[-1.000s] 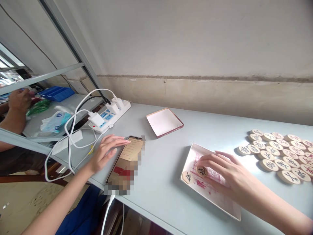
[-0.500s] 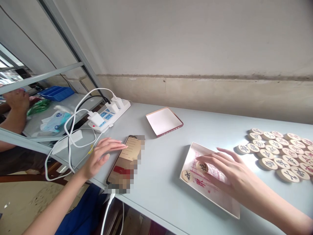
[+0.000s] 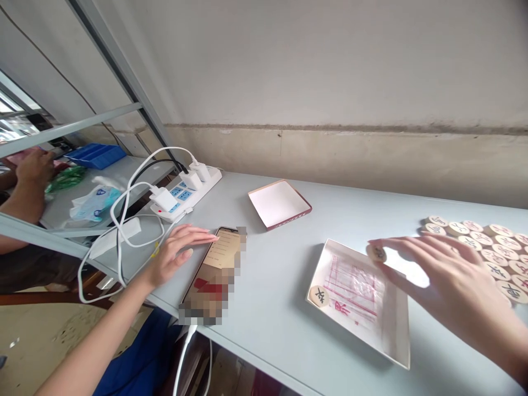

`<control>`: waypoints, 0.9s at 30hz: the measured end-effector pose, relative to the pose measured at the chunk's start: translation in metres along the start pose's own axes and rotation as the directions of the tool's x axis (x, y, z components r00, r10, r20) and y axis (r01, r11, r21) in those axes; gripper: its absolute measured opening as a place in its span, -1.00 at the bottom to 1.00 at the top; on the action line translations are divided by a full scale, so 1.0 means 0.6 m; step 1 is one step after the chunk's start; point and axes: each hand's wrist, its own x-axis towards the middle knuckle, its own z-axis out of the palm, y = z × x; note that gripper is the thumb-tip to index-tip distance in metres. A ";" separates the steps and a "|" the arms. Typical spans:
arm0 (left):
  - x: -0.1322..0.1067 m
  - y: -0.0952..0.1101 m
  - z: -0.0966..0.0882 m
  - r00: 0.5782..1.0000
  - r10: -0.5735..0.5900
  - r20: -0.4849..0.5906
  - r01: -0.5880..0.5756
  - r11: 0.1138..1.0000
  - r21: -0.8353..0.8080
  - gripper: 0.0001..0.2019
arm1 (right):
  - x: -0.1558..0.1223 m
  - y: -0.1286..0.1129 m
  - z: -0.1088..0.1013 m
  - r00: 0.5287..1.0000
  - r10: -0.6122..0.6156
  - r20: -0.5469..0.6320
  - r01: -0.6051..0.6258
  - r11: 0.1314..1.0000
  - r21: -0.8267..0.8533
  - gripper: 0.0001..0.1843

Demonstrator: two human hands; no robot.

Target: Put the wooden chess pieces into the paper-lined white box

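Observation:
Between the thumb and fingers of my right hand (image 3: 441,275) is a round wooden xiangqi piece (image 3: 377,252) with a dark character, raised above the far right rim of a shallow white box (image 3: 396,324). Inside that box lie a folded sheet with red print (image 3: 350,286) under clear plastic and one xiangqi piece (image 3: 319,296) in the near left corner. Several more xiangqi pieces (image 3: 495,256) stand grouped at the right, partly behind my right hand. My left hand (image 3: 173,253) lies with fingers stretched out, fingertips at the left edge of a smartphone (image 3: 206,267).
A box lid (image 3: 280,204) lies inside up near the wall. Behind my left hand is a white power strip (image 3: 181,192) with chargers and looping white cables. Beyond the metal frame, another person's hand (image 3: 35,170) shows near a blue tray (image 3: 95,156).
My right hand has lifted the xiangqi piece from inside the box and moved right and up with it. My left hand stays by the smartphone.

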 end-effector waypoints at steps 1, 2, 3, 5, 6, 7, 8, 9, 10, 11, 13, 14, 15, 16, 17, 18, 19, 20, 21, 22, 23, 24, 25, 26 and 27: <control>0.000 -0.001 0.000 1.000 -0.004 0.003 0.004 1.000 0.004 -0.40 | 0.001 0.006 -0.003 1.000 0.030 0.009 -0.029 0.999 -0.023 -0.58; -0.001 -0.002 0.000 1.000 -0.009 0.004 0.009 1.000 0.010 -0.40 | 0.000 0.012 -0.004 0.999 0.049 0.021 -0.048 0.998 -0.045 -0.56; -0.001 -0.003 0.001 1.000 -0.013 0.004 0.013 1.000 0.016 -0.41 | 0.000 0.019 -0.002 0.997 0.062 0.036 -0.060 0.996 -0.068 -0.55; 0.000 -0.005 0.001 1.000 -0.015 0.003 0.015 0.999 0.030 -0.41 | -0.004 0.033 0.005 0.996 0.076 0.053 -0.070 0.991 -0.113 -0.53; 0.001 -0.005 0.001 1.000 -0.016 -0.001 0.016 0.999 0.039 -0.41 | -0.007 0.040 0.009 0.995 0.077 0.062 -0.069 0.990 -0.126 -0.52; 0.002 -0.005 0.001 1.000 -0.020 -0.003 0.021 0.998 0.051 -0.41 | -0.010 0.047 0.014 0.994 0.077 0.075 -0.067 0.989 -0.129 -0.52; 0.003 -0.005 0.001 1.000 -0.028 -0.003 0.029 0.997 0.065 -0.41 | -0.014 0.053 0.018 0.993 0.077 0.090 -0.066 0.990 -0.121 -0.51; 0.004 -0.005 0.001 0.999 -0.037 -0.001 0.037 0.996 0.079 -0.41 | -0.017 0.058 0.020 0.991 0.077 0.107 -0.065 0.992 -0.110 -0.51; 0.004 -0.004 0.001 0.999 -0.045 0.002 0.045 0.995 0.091 -0.41 | -0.020 0.063 0.022 0.990 0.079 0.116 -0.067 0.992 -0.103 -0.51; 0.005 -0.004 0.001 0.999 -0.051 0.006 0.050 0.994 0.101 -0.41 | -0.022 0.067 0.022 0.989 0.083 0.120 -0.070 0.992 -0.103 -0.51; 0.005 -0.003 0.000 0.999 -0.050 0.011 0.048 0.992 0.114 -0.42 | -0.025 0.073 0.021 0.990 0.089 0.108 -0.076 0.990 -0.117 -0.51; 0.005 -0.003 0.000 0.999 -0.046 0.010 0.044 0.992 0.119 -0.42 | -0.025 0.075 0.019 0.991 0.092 0.097 -0.080 0.989 -0.124 -0.50; 0.005 -0.002 0.000 0.999 -0.043 0.011 0.041 0.992 0.122 -0.42 | -0.025 0.076 0.018 0.992 0.095 0.085 -0.084 0.988 -0.127 -0.50; 0.005 -0.002 0.000 0.999 -0.042 0.010 0.040 0.992 0.124 -0.42 | -0.023 0.075 0.016 0.992 0.098 0.076 -0.088 0.988 -0.124 -0.49; 0.006 -0.002 0.000 0.999 -0.042 0.011 0.041 0.992 0.123 -0.41 | -0.022 0.074 0.015 0.992 0.101 0.068 -0.093 0.989 -0.116 -0.49; 0.006 -0.002 0.000 0.999 -0.044 0.011 0.043 0.992 0.121 -0.41 | -0.020 0.070 0.013 0.993 0.103 0.063 -0.096 0.990 -0.101 -0.50; 0.006 -0.001 0.000 0.999 -0.048 0.009 0.046 0.992 0.117 -0.40 | -0.017 0.063 0.012 0.994 0.095 0.059 -0.090 0.993 -0.074 -0.52; 0.006 0.000 0.000 0.999 -0.050 0.008 0.049 0.992 0.113 -0.39 | -0.015 0.054 0.010 0.995 0.078 0.063 -0.075 0.997 -0.036 -0.55; 0.005 0.000 0.000 0.999 -0.051 0.006 0.050 0.993 0.107 -0.38 | -0.014 0.041 0.009 0.996 0.051 0.080 -0.052 0.999 0.015 -0.59; 0.005 0.001 0.000 0.999 -0.050 0.002 0.050 0.994 0.101 -0.38 | -0.012 0.026 0.009 0.994 0.016 0.105 -0.024 0.997 0.077 -0.63; 0.004 0.003 0.000 0.999 -0.048 -0.003 0.048 0.995 0.092 -0.37 | -0.011 0.009 0.009 0.990 -0.030 0.137 0.010 0.989 0.146 -0.66; 0.003 0.004 0.000 0.999 -0.043 -0.009 0.044 0.996 0.083 -0.37 | -0.011 -0.009 0.009 0.981 -0.081 0.174 0.043 0.976 0.214 -0.67; 0.001 0.006 -0.001 0.999 -0.038 -0.015 0.039 0.997 0.073 -0.37 | -0.011 -0.028 0.010 0.971 -0.136 0.197 0.078 0.958 0.277 -0.66; -0.001 0.007 -0.001 0.999 -0.032 -0.020 0.033 0.997 0.064 -0.37 | -0.012 -0.045 0.012 0.958 -0.194 0.212 0.115 0.935 0.335 -0.66; -0.003 0.009 -0.002 0.999 -0.026 -0.024 0.027 0.998 0.053 -0.37 | -0.012 -0.060 0.014 0.944 -0.248 0.219 0.151 0.911 0.383 -0.67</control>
